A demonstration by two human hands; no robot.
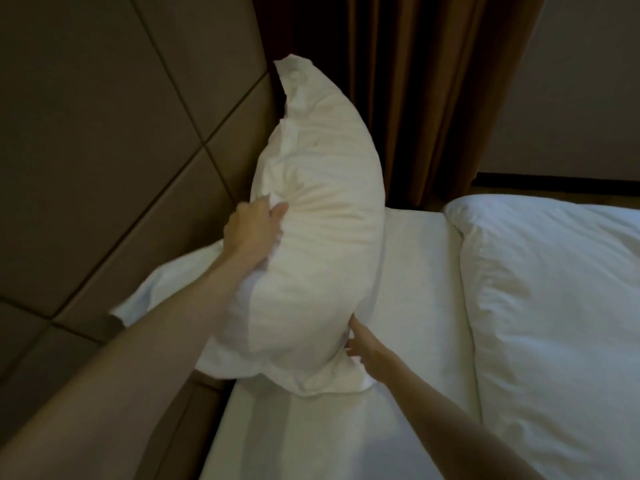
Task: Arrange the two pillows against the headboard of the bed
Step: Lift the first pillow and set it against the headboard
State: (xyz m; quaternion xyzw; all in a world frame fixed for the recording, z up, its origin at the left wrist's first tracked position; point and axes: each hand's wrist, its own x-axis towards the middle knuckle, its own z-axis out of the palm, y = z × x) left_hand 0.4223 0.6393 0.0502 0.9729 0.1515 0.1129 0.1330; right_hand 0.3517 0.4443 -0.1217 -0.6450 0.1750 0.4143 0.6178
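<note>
A plump white pillow [318,237] stands on end on the white sheet [415,271], close to the padded brown headboard [104,150]. My left hand [251,230] grips its left edge, fingers pressed into the fabric. My right hand [363,344] holds its lower right side, fingers partly tucked under it. A second white pillow [173,282] lies flat against the headboard behind the first, mostly hidden by my left forearm and the upright pillow.
A thick white duvet [554,323] covers the right part of the bed. Dark brown curtains [415,81] hang beyond the head of the bed. The padded bed frame [194,410] runs along the lower left.
</note>
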